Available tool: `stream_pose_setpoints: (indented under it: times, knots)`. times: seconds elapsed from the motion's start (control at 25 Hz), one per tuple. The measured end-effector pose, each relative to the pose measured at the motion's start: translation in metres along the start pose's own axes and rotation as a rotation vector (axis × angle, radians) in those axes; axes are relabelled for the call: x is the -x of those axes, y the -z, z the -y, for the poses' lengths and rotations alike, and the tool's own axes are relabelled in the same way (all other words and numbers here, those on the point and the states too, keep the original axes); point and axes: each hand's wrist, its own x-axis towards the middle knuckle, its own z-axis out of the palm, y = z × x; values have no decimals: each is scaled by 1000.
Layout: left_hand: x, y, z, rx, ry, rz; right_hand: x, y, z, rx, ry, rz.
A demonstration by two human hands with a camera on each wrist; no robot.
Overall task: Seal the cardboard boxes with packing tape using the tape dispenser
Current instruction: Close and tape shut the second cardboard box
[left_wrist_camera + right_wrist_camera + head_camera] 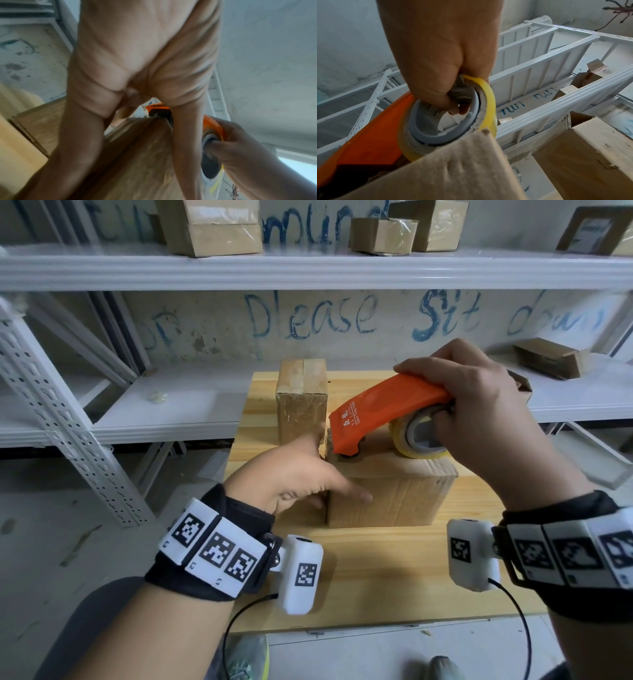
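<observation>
A cardboard box (pixel 394 494) stands in the middle of the wooden board (pixel 376 577). My right hand (pixel 479 412) grips the orange tape dispenser (pixel 383 405), fingers hooked through its yellowish tape roll (pixel 411 440). The dispenser's nose rests on the box top at its far left corner. My left hand (pixel 301 474) presses on that box's left corner, thumb straight along the front face and fingers on the left side. In the left wrist view the left hand (pixel 137 67) straddles the box edge (pixel 137 155) below the dispenser (pixel 157 106). In the right wrist view the right hand (pixel 445 54) holds the roll (pixel 488 92).
A taped box (pixel 301 398) stands upright behind the left hand. White metal shelving (pixel 308 268) carries several boxes on top, and a flattened box (pixel 551 357) lies on the right shelf. An open box (pixel 590 155) sits to the right. A slotted shelf post (pixel 68 422) stands left.
</observation>
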Motion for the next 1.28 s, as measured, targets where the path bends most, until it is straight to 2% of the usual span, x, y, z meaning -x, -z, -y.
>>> stream_pose_setpoints:
  times: [0.4,0.52,0.92,1.08,1.28]
  knots:
    - [7,-3,-3,-193,-86,-91,-2,7,3,33,6,66]
    - [6,0,-6,-249,-69,-81,1,14,-15,-11,-9,40]
    - [4,4,-10,-339,-48,-37,12,33,-33,116,66,16]
    - [3,7,-8,-352,-24,1,38,41,-57,131,-86,-8]
    - [3,6,-8,-355,-23,4,61,30,-62,141,-266,6]
